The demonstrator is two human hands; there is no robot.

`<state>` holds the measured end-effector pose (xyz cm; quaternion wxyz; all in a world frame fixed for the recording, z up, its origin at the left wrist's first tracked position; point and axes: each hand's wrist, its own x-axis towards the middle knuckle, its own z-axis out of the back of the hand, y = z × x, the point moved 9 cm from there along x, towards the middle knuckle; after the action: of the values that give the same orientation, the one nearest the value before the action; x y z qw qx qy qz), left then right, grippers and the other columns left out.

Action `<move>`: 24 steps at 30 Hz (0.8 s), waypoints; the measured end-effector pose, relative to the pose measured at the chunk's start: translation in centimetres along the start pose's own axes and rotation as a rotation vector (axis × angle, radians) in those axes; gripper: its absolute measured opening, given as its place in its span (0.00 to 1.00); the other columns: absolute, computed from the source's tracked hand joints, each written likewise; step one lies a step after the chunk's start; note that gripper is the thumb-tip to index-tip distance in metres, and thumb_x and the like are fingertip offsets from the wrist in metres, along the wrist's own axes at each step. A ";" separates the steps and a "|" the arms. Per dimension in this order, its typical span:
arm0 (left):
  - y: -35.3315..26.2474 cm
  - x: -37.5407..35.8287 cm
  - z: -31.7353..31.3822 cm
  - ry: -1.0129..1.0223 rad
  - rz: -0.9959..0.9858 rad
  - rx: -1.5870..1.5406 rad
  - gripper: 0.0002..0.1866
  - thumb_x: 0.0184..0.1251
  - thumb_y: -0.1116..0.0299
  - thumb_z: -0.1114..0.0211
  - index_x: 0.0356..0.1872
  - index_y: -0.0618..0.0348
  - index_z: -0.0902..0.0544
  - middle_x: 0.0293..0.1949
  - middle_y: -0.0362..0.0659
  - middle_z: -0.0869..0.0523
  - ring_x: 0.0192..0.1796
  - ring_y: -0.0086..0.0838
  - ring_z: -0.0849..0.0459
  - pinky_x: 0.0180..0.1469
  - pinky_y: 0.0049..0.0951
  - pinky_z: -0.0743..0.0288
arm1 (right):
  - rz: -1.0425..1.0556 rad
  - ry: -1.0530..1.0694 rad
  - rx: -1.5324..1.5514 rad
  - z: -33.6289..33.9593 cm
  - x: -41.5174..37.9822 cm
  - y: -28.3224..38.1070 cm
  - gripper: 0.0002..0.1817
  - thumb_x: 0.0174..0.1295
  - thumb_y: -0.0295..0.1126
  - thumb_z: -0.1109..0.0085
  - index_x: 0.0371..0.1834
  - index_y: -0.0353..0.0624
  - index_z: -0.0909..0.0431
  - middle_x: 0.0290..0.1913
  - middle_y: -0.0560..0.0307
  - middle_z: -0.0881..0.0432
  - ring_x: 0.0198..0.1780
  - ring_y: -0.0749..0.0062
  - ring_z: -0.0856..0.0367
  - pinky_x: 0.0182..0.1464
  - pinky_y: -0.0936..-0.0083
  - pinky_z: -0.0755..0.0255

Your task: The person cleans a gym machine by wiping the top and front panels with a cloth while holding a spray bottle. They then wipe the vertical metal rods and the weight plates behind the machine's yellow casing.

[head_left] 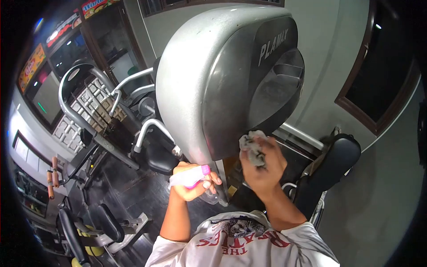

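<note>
My left hand (184, 192) is closed around a spray bottle (205, 170) with a pink and whitish spray head. Its clear body shows only partly below my fingers. In my right hand (265, 171) is a crumpled grey, dark-stained cloth (253, 147), bunched between the fingers. The cloth lies close to the lower edge of the machine's dark panel; whether it touches cannot be told. Before me rises the big silver and dark grey cover (189, 75) of a gym machine, marked PLAMAX. My left hand is just beneath the cover's lower left part.
A black padded seat (161, 159) and silver bars stand left of the cover. A black backrest (334, 162) is at the right. Further left are another machine frame (95, 133) and a padded bench (109, 222) on the dark floor.
</note>
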<state>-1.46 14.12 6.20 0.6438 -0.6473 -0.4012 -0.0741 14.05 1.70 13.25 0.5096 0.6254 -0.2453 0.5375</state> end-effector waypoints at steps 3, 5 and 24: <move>0.0 -0.1 0.1 0.031 0.007 0.025 0.05 0.62 0.83 0.34 0.38 0.76 0.17 0.34 0.57 0.10 0.27 0.35 0.09 0.30 0.31 0.12 | 0.173 -0.002 -0.065 -1.7 0.1 2.6 0.25 0.44 0.22 0.24 0.50 0.39 0.16 0.34 0.50 0.19 0.31 0.56 0.18 0.32 0.67 0.23; -0.3 0.0 0.0 0.049 0.006 0.043 0.04 0.62 0.84 0.35 0.37 0.73 0.17 0.35 0.59 0.10 0.28 0.36 0.09 0.30 0.32 0.12 | 0.189 0.061 -0.079 -1.4 2.4 2.9 0.27 0.43 0.23 0.23 0.52 0.40 0.17 0.34 0.52 0.19 0.31 0.58 0.19 0.32 0.67 0.25; 1.6 -1.3 0.8 -0.008 0.105 -0.135 0.09 0.60 0.83 0.34 0.42 0.70 0.20 0.36 0.67 0.14 0.30 0.49 0.10 0.27 0.42 0.13 | 0.241 0.021 -0.021 -2.2 1.0 3.3 0.31 0.39 0.27 0.23 0.54 0.46 0.17 0.40 0.55 0.20 0.32 0.62 0.22 0.30 0.69 0.26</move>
<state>-1.70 14.48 4.05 0.6001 -0.7098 -0.3632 -0.0645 10.63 2.78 15.18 0.4503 0.5802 -0.3190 0.5990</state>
